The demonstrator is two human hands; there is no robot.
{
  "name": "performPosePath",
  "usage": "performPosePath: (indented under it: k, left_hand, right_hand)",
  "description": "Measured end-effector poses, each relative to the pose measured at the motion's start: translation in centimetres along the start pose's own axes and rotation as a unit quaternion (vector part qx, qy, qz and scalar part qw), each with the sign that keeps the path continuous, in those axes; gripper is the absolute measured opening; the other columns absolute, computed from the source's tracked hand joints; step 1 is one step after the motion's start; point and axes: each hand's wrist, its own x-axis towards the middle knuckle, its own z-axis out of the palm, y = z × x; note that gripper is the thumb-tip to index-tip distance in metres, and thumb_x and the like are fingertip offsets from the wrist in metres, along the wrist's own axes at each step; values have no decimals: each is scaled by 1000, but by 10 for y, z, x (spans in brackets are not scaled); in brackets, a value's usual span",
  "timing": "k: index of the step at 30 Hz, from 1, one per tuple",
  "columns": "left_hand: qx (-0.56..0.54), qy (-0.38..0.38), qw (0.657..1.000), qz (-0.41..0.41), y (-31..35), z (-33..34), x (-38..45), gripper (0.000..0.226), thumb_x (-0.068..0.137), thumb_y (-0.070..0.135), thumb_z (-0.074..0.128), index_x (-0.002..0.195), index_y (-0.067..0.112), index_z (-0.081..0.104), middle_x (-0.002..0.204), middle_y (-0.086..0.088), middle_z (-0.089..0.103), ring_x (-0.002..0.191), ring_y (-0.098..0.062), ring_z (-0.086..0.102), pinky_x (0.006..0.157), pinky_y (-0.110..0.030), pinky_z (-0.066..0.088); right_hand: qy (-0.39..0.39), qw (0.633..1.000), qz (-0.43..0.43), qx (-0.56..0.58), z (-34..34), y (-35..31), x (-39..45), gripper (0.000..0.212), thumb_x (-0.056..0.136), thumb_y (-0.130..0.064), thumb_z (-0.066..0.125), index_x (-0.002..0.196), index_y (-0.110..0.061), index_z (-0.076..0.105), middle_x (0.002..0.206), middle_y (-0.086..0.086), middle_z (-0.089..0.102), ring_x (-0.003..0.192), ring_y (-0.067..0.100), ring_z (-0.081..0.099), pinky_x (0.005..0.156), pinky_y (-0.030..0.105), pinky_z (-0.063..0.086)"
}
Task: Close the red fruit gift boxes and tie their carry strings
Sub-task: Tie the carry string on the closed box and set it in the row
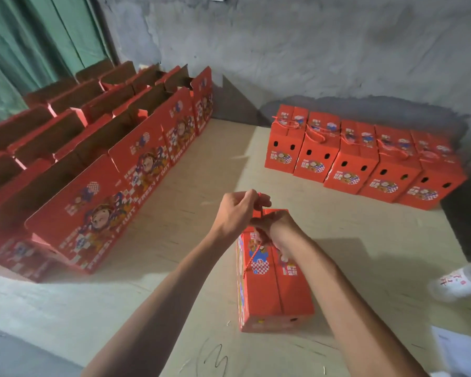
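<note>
A closed red fruit gift box (pixel 272 289) stands on the pale board floor (pixel 365 254) in front of me, its top flaps shut. My left hand (pixel 239 210) is raised above the box's far end and pinches the red carry string (pixel 260 205), pulling it upward. My right hand (pixel 276 229) rests on the box top with curled fingers around the same string. A loose end of the string (pixel 252 257) hangs down over the box's printed top.
Several open red boxes (pixel 93 170) with raised flaps stand in rows at the left. Several closed, tied boxes (pixel 365 161) line the grey wall at the right. A clear plastic bottle (pixel 460 281) lies at the right edge, with white paper (pixel 457 346) below it.
</note>
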Motion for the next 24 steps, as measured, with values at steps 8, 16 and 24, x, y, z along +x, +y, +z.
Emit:
performPosePath:
  k: [8, 16, 24]
  left_hand:
    - [102, -65, 991, 62, 14, -53, 63, 34, 91, 24, 51, 76, 15, 80, 75, 6, 77, 73, -9, 71, 68, -24, 54]
    - [258, 66, 963, 49, 12, -130, 131, 38, 86, 35, 54, 55, 13, 52, 42, -2, 33, 47, -15, 22, 39, -20, 30]
    - [362, -76, 927, 53, -27, -151, 193, 29, 89, 32, 66, 114, 18, 72, 112, -7, 70, 109, -29, 62, 94, -37, 50]
  right_hand:
    - [166, 981, 19, 97, 44, -57, 44, 30, 92, -23, 62, 67, -8, 55, 42, 3, 47, 35, 18, 42, 40, 22, 31]
    - [228, 971, -57, 40, 101, -121, 111, 25, 77, -19, 70, 57, -8, 58, 54, 6, 52, 52, 22, 50, 54, 34, 43]
    - [261, 959, -109, 1, 106, -199, 201, 25, 70, -26, 67, 61, -3, 63, 41, -1, 57, 40, 20, 62, 41, 22, 39]
